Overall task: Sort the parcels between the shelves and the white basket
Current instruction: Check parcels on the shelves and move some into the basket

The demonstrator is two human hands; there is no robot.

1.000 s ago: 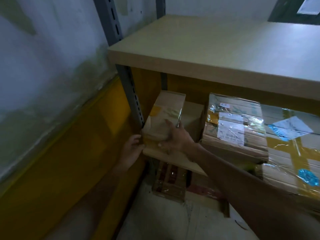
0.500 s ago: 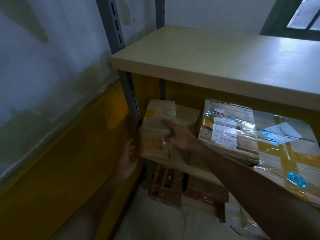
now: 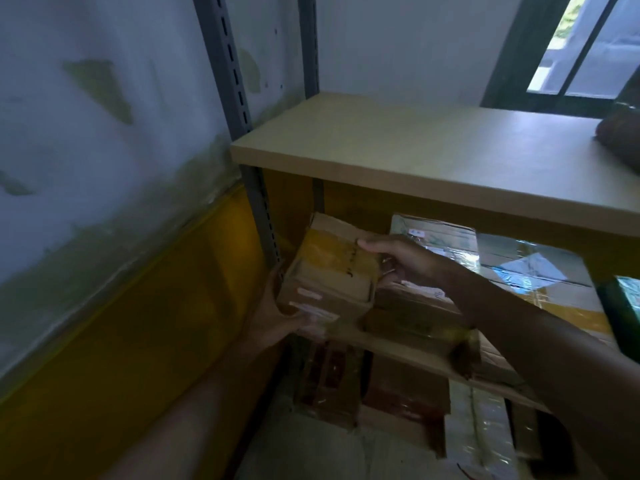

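A small brown cardboard parcel (image 3: 329,282) with yellow tape and white labels is at the left end of the middle shelf (image 3: 391,351), held between both hands. My left hand (image 3: 277,313) supports its lower left corner from below. My right hand (image 3: 401,261) grips its upper right edge. Behind and to the right lie larger parcels wrapped in clear tape (image 3: 519,265). The white basket is out of view.
The bare top shelf board (image 3: 415,150) hangs over the parcels. A grey slotted upright (image 3: 239,109) stands at the left by the wall. More parcels (image 3: 329,382) sit on the lowest level. A dark bundle (image 3: 620,133) lies at the top shelf's right edge.
The parcel has been tipped from leaning upright to flatter and pulled toward the shelf's front edge. My left hand went from open beside it to gripping it underneath. The camera rose.
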